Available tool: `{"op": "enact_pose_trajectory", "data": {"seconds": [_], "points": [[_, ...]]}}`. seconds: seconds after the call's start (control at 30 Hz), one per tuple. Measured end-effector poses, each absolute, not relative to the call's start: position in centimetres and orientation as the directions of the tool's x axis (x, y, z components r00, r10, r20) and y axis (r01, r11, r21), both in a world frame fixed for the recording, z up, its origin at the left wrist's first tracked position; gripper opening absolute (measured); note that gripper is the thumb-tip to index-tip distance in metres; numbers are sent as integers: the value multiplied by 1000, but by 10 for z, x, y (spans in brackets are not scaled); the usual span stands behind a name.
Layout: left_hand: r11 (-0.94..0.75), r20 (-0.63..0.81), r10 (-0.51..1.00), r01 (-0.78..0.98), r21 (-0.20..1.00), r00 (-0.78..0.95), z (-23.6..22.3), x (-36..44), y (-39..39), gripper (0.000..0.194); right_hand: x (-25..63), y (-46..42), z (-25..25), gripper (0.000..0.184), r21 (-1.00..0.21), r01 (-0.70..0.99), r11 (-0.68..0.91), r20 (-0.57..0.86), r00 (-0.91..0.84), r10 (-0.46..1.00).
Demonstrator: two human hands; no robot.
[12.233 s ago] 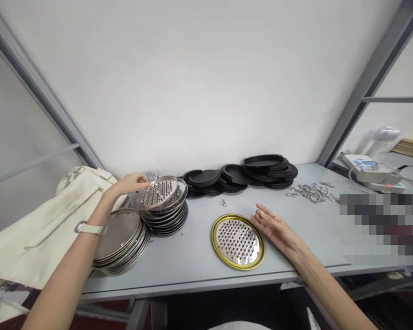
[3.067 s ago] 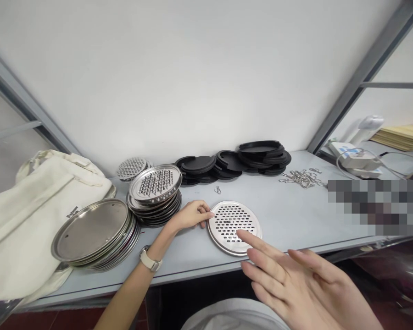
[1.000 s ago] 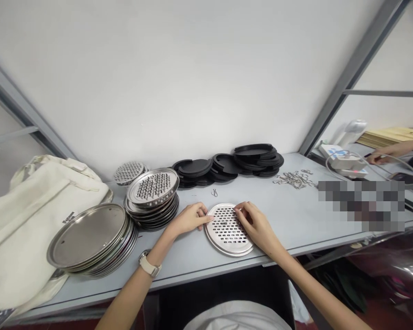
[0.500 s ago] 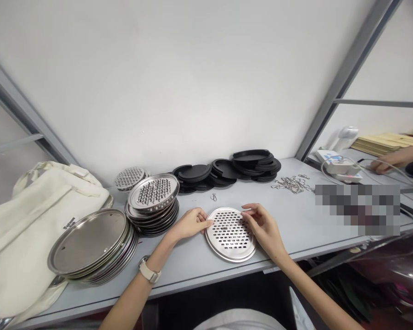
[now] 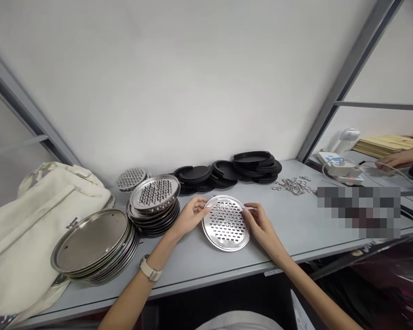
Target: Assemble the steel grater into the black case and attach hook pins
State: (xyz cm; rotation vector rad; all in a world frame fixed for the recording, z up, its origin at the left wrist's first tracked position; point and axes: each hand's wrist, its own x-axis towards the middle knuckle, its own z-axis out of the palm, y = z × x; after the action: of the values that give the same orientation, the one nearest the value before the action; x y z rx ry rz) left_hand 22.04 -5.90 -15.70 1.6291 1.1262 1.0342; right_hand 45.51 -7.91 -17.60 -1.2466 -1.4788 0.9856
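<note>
Between my hands is a round metal grater plate with rows of slots, its shiny face turned up toward me. My left hand grips its upper left rim, thumb on top. At the upper right rim, my right hand pinches the plate with thumb and fingers. The plate's far side looks raised off the table; whether its near rim touches the table I cannot tell. Left of my left hand, a stack of grater plates has a tilted one on top, teeth up.
Large round metal trays are piled at the left beside a cream canvas bag. Along the wall lie black round holders. Small metal clips form a heap at right. Another person's hand is beyond the grey frame.
The grater plate has tilted up and moved slightly away and left. Both hands hold its rim, the right fingers now closed on it. The lone clip behind is mostly hidden.
</note>
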Motion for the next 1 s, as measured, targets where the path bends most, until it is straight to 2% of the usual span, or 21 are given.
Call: {"op": "enact_pose_trajectory", "data": {"seconds": [0.17,0.27,0.5,0.63,0.8,1.0], "points": [[-245,194,955,224,943,226,-159,222,-59,33,455,-83,-171,38,-956,267,120,97,-98,990],[-229,173,953,220,948,249,-158,225,-63,34,457,-84,-170,40,-980,170,102,92,-66,994],[-122,50,900,141,982,434,-149,232,-72,40,459,-84,-172,45,-995,3,95,95,48,994],[-53,-13,869,118,992,495,-149,233,-73,41,460,-81,-172,41,-993,-100,58,53,51,997],[-34,4,885,58,998,465,-147,232,-72,39,461,-78,-170,37,-990,-143,0,6,-46,999],[10,-12,938,7,1000,347,-148,230,-68,39,459,-82,-167,38,-980,-180,-79,-38,-222,974]]}}
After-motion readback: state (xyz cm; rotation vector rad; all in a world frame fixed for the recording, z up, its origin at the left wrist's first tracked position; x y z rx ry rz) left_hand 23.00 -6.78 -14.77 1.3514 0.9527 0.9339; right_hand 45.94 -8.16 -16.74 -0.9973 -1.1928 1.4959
